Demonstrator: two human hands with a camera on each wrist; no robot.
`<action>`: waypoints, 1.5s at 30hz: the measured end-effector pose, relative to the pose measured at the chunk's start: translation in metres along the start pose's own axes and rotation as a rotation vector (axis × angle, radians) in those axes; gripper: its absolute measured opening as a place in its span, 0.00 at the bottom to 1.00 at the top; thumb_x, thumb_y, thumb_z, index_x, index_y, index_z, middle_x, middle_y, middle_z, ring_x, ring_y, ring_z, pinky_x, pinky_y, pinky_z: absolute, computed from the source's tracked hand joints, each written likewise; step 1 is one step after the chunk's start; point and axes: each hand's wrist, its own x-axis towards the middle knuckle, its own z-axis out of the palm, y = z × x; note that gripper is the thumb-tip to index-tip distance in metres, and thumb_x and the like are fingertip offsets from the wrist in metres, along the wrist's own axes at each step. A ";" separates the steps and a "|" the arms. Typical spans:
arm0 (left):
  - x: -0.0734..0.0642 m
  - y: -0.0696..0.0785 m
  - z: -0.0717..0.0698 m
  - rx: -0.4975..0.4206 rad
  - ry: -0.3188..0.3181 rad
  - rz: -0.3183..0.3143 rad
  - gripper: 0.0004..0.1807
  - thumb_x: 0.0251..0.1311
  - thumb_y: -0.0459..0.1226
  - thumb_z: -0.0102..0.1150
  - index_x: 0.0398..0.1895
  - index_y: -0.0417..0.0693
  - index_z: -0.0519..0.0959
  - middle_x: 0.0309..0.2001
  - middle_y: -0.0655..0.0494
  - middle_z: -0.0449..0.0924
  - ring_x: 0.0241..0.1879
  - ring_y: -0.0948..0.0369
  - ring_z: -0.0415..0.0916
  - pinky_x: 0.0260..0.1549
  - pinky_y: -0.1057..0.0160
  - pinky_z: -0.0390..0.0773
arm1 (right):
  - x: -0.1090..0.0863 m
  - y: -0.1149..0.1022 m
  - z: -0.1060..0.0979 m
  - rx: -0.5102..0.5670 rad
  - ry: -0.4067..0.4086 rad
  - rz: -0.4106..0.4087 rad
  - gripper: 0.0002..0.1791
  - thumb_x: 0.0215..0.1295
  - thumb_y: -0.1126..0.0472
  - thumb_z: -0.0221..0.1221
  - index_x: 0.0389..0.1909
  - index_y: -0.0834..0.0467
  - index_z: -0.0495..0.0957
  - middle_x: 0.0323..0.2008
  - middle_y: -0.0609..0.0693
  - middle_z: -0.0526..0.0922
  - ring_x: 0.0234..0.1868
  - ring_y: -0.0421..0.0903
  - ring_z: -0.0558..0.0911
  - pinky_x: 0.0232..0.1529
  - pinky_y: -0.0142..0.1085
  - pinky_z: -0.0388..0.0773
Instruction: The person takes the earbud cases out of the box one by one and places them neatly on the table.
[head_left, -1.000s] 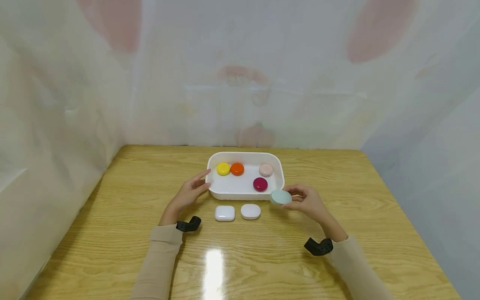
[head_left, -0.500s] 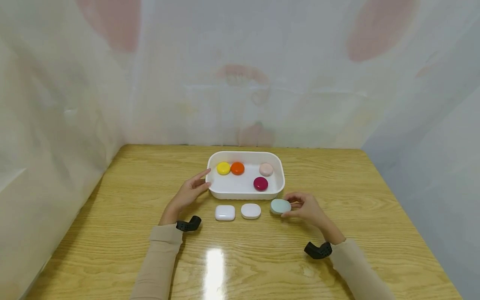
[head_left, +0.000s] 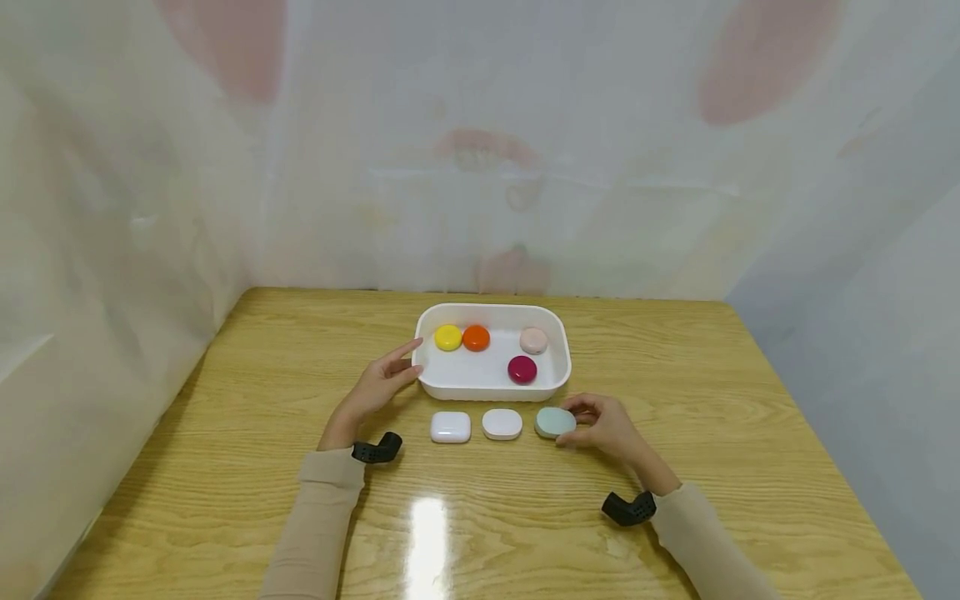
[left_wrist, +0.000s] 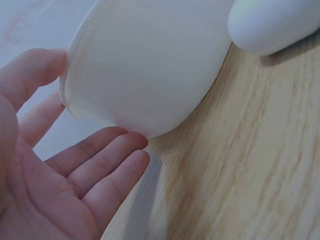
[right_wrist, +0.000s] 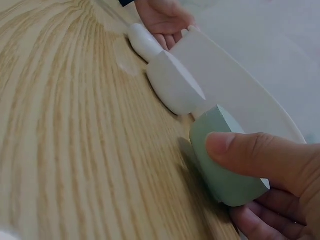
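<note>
In the head view, my right hand [head_left: 606,429] pinches a pale green oval case [head_left: 555,422] between thumb and fingers, in front of the tray's right corner. The right wrist view shows the green case [right_wrist: 225,160] low at the tabletop; whether it touches the wood is hard to tell. To its left sit a white oval case [head_left: 502,424] and a glossy white rounded-rectangular case [head_left: 450,427]. My left hand [head_left: 377,387] touches the left end of the white tray [head_left: 465,393]. Its extended fingers [left_wrist: 107,187] lie against the tray's outer wall.
Inside the tray lie a yellow round case [head_left: 448,337], an orange one [head_left: 476,337], a pale pink one [head_left: 533,340] and a dark red one [head_left: 522,369]. The wooden table [head_left: 300,333] ends at a sheet-covered wall [head_left: 480,208] behind the tray.
The green case came down from beside the tray's front right corner, toward me and slightly left, into line with the white cases. My left hand stays at the tray.
</note>
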 end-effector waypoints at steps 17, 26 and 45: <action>0.002 -0.001 -0.001 -0.030 -0.011 -0.013 0.33 0.68 0.48 0.54 0.74 0.62 0.58 0.68 0.38 0.68 0.68 0.45 0.66 0.68 0.44 0.66 | 0.000 -0.005 0.002 -0.121 -0.017 -0.033 0.27 0.46 0.65 0.74 0.48 0.71 0.78 0.47 0.68 0.82 0.41 0.34 0.82 0.46 0.29 0.83; 0.003 -0.005 -0.002 -0.027 -0.009 -0.004 0.33 0.67 0.50 0.54 0.74 0.65 0.58 0.68 0.39 0.68 0.67 0.45 0.66 0.67 0.44 0.66 | -0.002 -0.036 -0.010 -0.090 0.063 -0.066 0.23 0.51 0.68 0.70 0.49 0.72 0.77 0.48 0.70 0.81 0.46 0.47 0.84 0.48 0.28 0.82; 0.003 -0.005 -0.002 -0.013 -0.009 -0.004 0.32 0.67 0.51 0.54 0.73 0.67 0.59 0.67 0.39 0.69 0.66 0.46 0.68 0.67 0.45 0.67 | 0.044 -0.076 0.008 0.033 0.037 -0.098 0.19 0.55 0.70 0.67 0.47 0.72 0.78 0.47 0.75 0.80 0.40 0.36 0.84 0.43 0.22 0.81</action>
